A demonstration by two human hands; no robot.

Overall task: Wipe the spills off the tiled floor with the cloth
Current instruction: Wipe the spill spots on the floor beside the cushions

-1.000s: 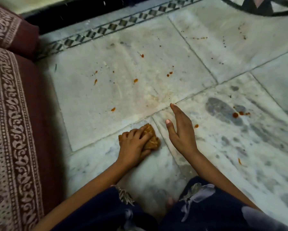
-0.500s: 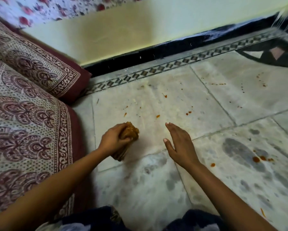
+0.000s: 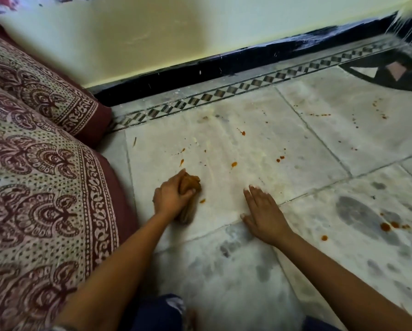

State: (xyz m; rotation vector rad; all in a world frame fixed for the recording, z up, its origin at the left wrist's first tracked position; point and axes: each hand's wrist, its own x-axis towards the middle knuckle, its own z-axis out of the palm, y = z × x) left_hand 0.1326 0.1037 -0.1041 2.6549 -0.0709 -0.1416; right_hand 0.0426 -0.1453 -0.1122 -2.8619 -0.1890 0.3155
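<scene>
Cloth [image 3: 189, 187], orange-brown and bunched, sits on the tiled floor [image 3: 260, 144], gripped in the closed left hand [image 3: 170, 199]. Right hand [image 3: 263, 212] lies flat and open on the tile, holding nothing, apart from the cloth. One orange spill [image 3: 202, 200] lies just beside the cloth; further spots [image 3: 234, 164] dot the tile beyond. A patterned cushion [image 3: 40, 177] borders the left edge.
</scene>
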